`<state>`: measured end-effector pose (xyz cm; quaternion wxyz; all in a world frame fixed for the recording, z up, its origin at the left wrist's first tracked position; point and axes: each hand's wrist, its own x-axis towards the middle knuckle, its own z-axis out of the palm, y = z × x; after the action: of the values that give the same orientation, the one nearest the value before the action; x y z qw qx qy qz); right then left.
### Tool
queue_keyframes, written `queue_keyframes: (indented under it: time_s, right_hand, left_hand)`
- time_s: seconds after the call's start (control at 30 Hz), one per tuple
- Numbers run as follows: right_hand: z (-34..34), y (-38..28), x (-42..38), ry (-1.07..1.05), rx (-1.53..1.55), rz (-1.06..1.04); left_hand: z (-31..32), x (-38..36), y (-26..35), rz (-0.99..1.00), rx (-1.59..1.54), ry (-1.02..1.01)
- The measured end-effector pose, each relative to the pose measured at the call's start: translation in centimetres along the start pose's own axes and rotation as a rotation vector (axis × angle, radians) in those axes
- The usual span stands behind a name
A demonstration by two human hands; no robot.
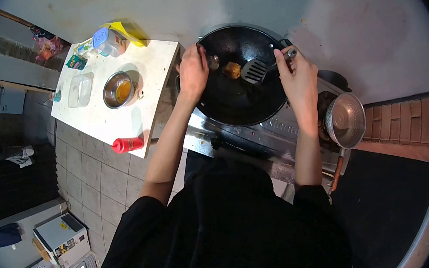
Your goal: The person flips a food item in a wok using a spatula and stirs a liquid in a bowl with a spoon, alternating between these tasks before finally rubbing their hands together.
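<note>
A large black wok (246,109) sits on the stove, with a small browned piece of food (232,70) inside it. My right hand (299,83) is closed around the handle of a slotted spatula (254,72), whose blade rests in the wok right beside the food. Over the wok's left rim, my left hand (195,77) grips what looks like a metal spoon (213,62). The spoon's rounded end hangs above the wok, left of the food, and its handle is mostly hidden by my fingers.
A white table (101,124) on the left holds a metal bowl (112,100) with yellow-orange liquid, a clear container (80,90), a blue-lidded tub (107,42) and a red squeeze bottle (128,144). A hammered metal pan (345,120) stands on the stove's right side, handle toward me.
</note>
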<state>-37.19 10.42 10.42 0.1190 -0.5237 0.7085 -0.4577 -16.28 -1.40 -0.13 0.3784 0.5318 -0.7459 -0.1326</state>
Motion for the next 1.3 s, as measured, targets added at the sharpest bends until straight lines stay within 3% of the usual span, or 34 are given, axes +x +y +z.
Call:
queue_keyframes:
  time_s: [0.23, 0.8, 1.13, 1.3]
  right_hand:
    - [1.1, 0.6, 1.2, 0.008, 0.006, -0.055]
    - [-0.1, 1.9, 1.2, 0.005, -0.009, 0.038]
    - [1.1, 3.2, 0.0, -0.065, 0.004, 0.098]
    - [2.4, 3.5, -0.3, -0.093, 0.080, 0.009]
  left_hand:
    - [0.9, 0.6, 0.0, 0.038, -0.031, -0.022]
    - [3.0, 0.6, -0.4, 0.097, -0.068, -0.059]
    - [0.9, 0.1, 1.8, 0.068, -0.136, -0.071]
    - [0.5, -0.4, 1.3, 0.094, -0.115, -0.057]
